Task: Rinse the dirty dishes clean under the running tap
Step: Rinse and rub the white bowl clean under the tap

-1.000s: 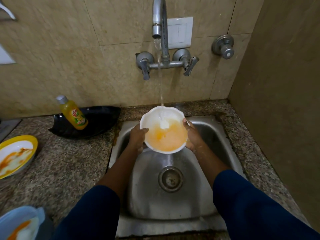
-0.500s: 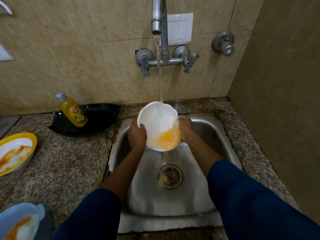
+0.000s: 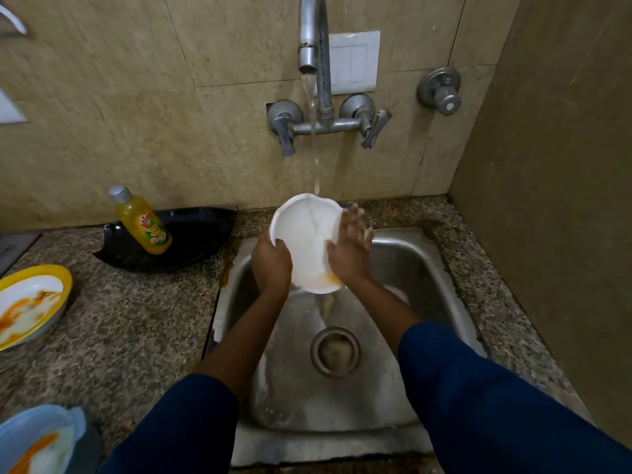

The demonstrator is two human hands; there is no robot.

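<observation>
Dishes streaked orange are waiting left of the stainless steel sink (image 3: pixel 427 258): a yellow-rimmed plate (image 3: pixel 30 302) and a pale blue container (image 3: pixel 34 439). Over the sink, your left hand (image 3: pixel 272 265) is gripping the white plastic bowl (image 3: pixel 304 234), now tipped steeply, so its orange pool is draining to a trace. Your right hand (image 3: pixel 349 248), fingers straight, is rubbing inside.

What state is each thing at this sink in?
Steel wall tap: running.
White plastic bowl: tilted under the stream, orange residue at its low edge.
Left hand: grips the bowl's rim.
Right hand: fingers spread, touches the bowl.
Yellow-rimmed plate: orange-smeared.
Pale blue container: orange-smeared.
Yellow soap bottle: capped, leaning.
</observation>
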